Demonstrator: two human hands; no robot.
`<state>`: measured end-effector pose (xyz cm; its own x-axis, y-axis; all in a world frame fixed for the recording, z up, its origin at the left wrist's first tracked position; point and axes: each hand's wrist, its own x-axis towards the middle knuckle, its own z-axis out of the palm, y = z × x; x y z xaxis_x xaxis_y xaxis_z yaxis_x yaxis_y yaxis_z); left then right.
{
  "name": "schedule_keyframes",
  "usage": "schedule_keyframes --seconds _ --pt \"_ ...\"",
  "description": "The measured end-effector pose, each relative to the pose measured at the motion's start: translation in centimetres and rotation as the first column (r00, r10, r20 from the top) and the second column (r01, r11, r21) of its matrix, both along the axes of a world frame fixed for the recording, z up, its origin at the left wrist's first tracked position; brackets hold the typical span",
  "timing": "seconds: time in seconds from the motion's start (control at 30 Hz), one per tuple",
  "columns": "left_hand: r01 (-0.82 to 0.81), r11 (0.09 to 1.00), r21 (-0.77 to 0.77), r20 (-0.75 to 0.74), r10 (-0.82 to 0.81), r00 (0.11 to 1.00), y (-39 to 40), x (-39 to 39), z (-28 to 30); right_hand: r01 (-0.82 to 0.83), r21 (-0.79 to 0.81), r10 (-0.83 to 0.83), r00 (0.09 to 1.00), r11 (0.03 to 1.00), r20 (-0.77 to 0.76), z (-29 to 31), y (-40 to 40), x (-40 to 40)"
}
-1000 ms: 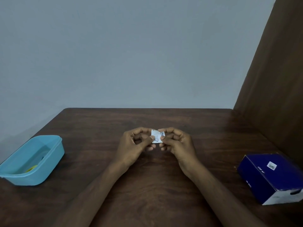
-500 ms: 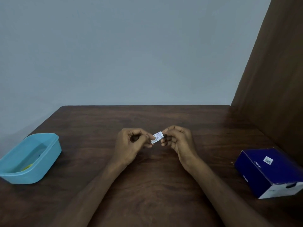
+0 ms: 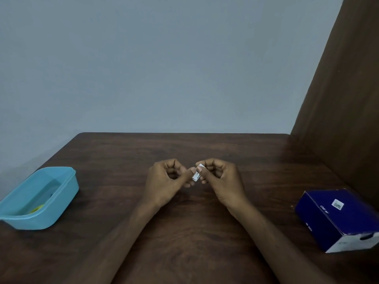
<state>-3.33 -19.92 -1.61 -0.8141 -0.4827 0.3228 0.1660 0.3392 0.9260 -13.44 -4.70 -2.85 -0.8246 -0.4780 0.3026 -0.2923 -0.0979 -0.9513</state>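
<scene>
**Packet turns narrow between the two hands**

Both forearms lie in over the table (image 3: 184, 249), and the hands meet above its middle. The left hand (image 3: 166, 181) and the right hand (image 3: 222, 179) each have their fingers curled in, and thumb and forefinger of both pinch the small white packet (image 3: 196, 174) between them, clear of the wood.

A second ago the packet faced the camera as a near square. Half a second ago it showed as a slim, slanted strip. Now it is slimmer and stands steeper, with the knuckles closer together. I read that as a fold or a twist under way (which of the two I cannot tell, since the fingertips hide its edges). It is not open yet, and no torn piece shows.

Well apart to the right sits the blue box (image 3: 340, 218). To the left is the tub (image 3: 61, 203), with something yellow (image 3: 38, 209) in it. Behind are the wall (image 3: 164, 68) and a wooden panel (image 3: 344, 99).
</scene>
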Motion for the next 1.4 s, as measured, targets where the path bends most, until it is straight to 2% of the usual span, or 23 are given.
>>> schedule_keyframes --seconds 0.07,0.13,0.23,0.37,0.47,0.6,0.83,1.0,1.07,1.27,1.4 --pt "0.040 0.997 0.063 0.044 -0.043 0.998 0.0 0.0 0.0 0.006 -0.005 -0.006 1.000 1.000 -0.012 -0.2 -0.2 0.0" --pt "0.061 0.998 0.030 0.050 -0.062 0.997 -0.3 -0.1 -0.1 -0.004 -0.031 0.005 1.000 1.000 0.027 -0.3 -0.3 0.2" --pt "0.072 0.997 -0.040 0.014 -0.072 0.997 -0.4 -0.1 -0.4 0.005 -0.073 0.004 0.992 0.997 0.125 -0.3 -0.4 0.4" --pt "0.123 0.992 -0.030 -0.021 -0.124 0.992 -0.4 -0.2 -0.5 0.009 -0.182 0.046 0.954 0.983 0.297 -0.1 -0.7 0.3" --pt "0.161 0.986 -0.030 -0.041 -0.162 0.986 -0.4 -0.2 -0.5 -0.011 -0.217 0.086 0.935 0.976 0.343 0.1 -0.6 0.2" --pt "0.150 0.985 -0.082 -0.070 -0.155 0.985 -0.5 -0.1 -0.5 -0.034 -0.149 0.082 0.941 0.988 0.327 0.2 -0.3 0.4" --pt "0.021 0.996 -0.087 -0.106 -0.030 0.994 -0.5 0.0 -0.6 -0.121 -0.040 0.126 0.983 0.992 0.134 0.0 -0.2 0.5" --pt "-0.030 0.961 -0.276 -0.073 0.010 0.997 -0.7 0.0 -0.7 -0.127 0.002 0.127 0.991 0.992 0.043 0.1 0.4 0.2" --pt "-0.046 0.951 -0.305 -0.070 0.026 0.997 -0.8 0.0 -0.6 -0.130 0.011 0.129 0.991 0.992 0.026 0.0 0.4 0.0" --pt "-0.003 0.986 -0.166 -0.032 -0.002 0.999 -0.9 0.0 -0.5 -0.131 -0.057 0.133 0.991 0.990 0.032 -0.5 0.0 0.2" --pt "-0.001 0.988 -0.153 -0.042 -0.006 0.999 -0.9 0.0 -0.4 -0.110 -0.079 0.114 0.993 0.991 0.042 -0.6 -0.2 0.2"
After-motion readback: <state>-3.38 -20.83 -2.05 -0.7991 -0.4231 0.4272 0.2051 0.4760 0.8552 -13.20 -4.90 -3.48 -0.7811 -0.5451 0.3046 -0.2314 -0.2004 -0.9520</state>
